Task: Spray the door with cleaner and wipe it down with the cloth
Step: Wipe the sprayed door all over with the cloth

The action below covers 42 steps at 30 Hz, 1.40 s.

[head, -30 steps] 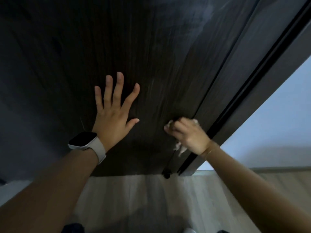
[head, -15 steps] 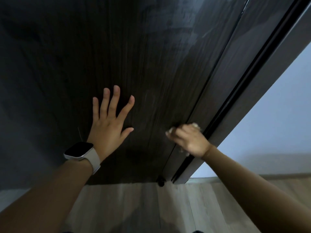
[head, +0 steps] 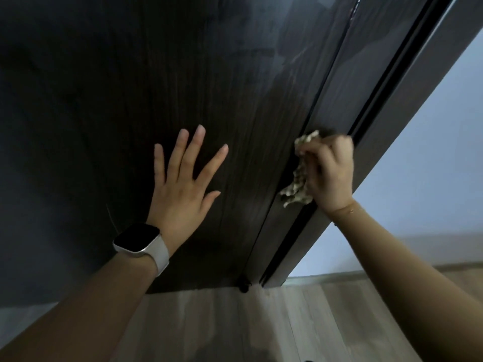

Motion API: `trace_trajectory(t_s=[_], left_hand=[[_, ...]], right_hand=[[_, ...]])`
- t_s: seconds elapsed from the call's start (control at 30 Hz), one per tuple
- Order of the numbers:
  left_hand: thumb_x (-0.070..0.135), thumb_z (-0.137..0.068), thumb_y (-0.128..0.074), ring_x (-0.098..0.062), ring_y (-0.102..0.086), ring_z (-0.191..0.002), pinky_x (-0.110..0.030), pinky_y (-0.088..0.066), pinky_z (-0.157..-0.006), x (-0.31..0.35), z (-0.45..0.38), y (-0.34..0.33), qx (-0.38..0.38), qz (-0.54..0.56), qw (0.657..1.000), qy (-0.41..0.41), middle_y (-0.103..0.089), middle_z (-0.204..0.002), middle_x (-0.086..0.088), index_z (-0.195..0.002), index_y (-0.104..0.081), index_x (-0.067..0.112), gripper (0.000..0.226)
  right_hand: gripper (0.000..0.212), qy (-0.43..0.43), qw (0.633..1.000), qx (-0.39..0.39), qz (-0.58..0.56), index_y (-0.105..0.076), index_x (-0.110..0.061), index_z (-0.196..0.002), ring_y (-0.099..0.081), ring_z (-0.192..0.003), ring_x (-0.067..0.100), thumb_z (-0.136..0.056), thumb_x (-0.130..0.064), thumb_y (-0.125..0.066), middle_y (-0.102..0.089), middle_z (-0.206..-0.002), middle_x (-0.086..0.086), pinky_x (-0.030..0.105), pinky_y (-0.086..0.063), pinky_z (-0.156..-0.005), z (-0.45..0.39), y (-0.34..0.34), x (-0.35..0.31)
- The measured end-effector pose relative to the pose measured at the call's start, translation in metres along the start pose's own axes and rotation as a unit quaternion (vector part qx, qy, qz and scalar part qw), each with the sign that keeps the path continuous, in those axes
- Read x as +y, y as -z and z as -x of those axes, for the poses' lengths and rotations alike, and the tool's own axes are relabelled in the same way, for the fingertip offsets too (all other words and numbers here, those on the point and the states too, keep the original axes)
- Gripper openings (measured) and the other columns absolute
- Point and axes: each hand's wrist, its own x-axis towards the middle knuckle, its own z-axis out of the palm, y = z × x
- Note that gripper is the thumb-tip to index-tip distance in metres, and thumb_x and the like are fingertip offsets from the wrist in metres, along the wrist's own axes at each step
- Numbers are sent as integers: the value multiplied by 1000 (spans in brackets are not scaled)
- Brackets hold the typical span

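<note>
Wiping the lower hinge-side edge of the dark wood-grain door (head: 235,100) while the other hand is bracing it.

Left hand (head: 180,189), wearing a white-strapped square smartwatch (head: 139,240), is lying flat on the door panel with fingers (head: 196,147) spread and straight, likely steadying the door so it is not swinging under the wiping pressure. Right hand (head: 330,173) is gripping a crumpled beige patterned cloth (head: 298,178), fingers curled round it, pressing it against the door edge beside the dark door frame (head: 371,142), low near the pale wood-plank floor (head: 235,322). Motion blur is smearing the right knuckles. Hazy streaks higher up are suggesting cleaner residue; hard to confirm. No spray bottle in view; door top and handle are cut off. Small dark object at the door's bottom corner is unclear.
</note>
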Motion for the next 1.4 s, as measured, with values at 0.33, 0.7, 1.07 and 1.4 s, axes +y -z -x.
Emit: trace_trajectory(t_s=[0.33, 0.7, 1.07, 1.4], left_hand=[[44, -80, -72, -29, 20, -146, -52, 20, -114, 19, -30, -9, 16, 16, 999, 37, 8, -160, -10, -156, -2, 28, 104], [45, -80, -71, -26, 26, -145, -50, 24, -113, 17, -31, -13, 18, 21, 999, 32, 8, -161, -10, -155, -1, 29, 103], [36, -77, -78, -28, 17, -148, -51, 19, -116, 19, -29, -5, 16, 31, 999, 38, 7, -162, -10, -155, -8, 29, 106], [36, -74, -80, -28, 16, -148, -49, 21, -115, 16, -28, -4, 4, 37, 999, 36, 12, -162, -7, -155, -7, 30, 109]], right_hand=[[35, 164, 962, -203, 85, -72, -15, -97, -49, -84, 25, -105, -32, -44, -54, -92, 5, 39, -48, -61, 27, 19, 33], [25, 33, 995, -72, 66, -69, -5, -115, -56, -95, 29, -91, -1, -66, -64, -110, 9, 36, -48, -76, 34, 27, 38], [16, -45, 980, 188, 51, -74, 0, -104, -54, -85, 28, -96, -2, -60, -56, -88, 11, 22, -39, -80, -112, 62, 33], [14, -22, 993, -117, -15, -72, -11, -105, -50, -90, 17, -95, -14, -64, -58, -94, -2, 30, -38, -82, 0, 26, -3]])
